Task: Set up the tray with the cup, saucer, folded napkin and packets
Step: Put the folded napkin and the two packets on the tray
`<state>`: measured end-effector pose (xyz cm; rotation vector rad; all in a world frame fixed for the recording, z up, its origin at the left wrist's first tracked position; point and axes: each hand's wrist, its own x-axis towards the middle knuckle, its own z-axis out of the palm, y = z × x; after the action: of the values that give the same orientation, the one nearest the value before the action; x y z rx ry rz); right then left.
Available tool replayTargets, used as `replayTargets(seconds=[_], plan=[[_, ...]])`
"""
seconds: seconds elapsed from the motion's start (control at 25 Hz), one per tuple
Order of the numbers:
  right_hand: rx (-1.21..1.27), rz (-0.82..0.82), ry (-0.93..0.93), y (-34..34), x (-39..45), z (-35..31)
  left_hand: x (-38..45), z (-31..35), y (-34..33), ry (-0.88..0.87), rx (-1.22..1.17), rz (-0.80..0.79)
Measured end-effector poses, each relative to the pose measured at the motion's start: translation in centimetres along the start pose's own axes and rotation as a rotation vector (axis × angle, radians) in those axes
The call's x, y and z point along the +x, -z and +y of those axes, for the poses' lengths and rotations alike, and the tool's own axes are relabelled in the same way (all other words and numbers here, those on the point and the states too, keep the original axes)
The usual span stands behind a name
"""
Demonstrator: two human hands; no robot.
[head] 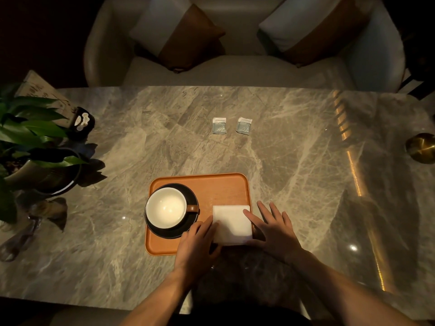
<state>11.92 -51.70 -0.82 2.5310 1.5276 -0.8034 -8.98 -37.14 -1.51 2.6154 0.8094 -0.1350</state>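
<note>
Napkin (232,224) on tray (219,184), flat under both hands, apparently folded

Setting: café or lounge seating area, dim light.
Tabletop (270,161): polished grey marble, reflecting a strip of warm lights.
Seating: pale upholstered sofa (221,71) across the table, with white-and-brown cushions (179,36).
Table items: potted plant (30,142), printed card stand (44,95), brass dome (422,148).
Service: orange tray (219,187) with cup (166,207) on dark saucer (193,196).
</note>
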Motion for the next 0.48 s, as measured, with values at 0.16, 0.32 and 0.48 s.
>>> replayTargets(seconds=[0.16,0.32,0.48], plan=[[0.024,0.01,-0.006,-0.25,-0.14,0.1,-0.11,-0.19,-0.43,0.021,0.041,-0.045],[0.021,0.002,-0.005,-0.09,-0.18,0.13,-0.16,-0.49,-0.4,-0.004,0.048,-0.088],[0.049,-0.05,-0.005,0.68,-0.08,0.05,-0.33,-0.62,0.31,-0.024,0.025,-0.116]])
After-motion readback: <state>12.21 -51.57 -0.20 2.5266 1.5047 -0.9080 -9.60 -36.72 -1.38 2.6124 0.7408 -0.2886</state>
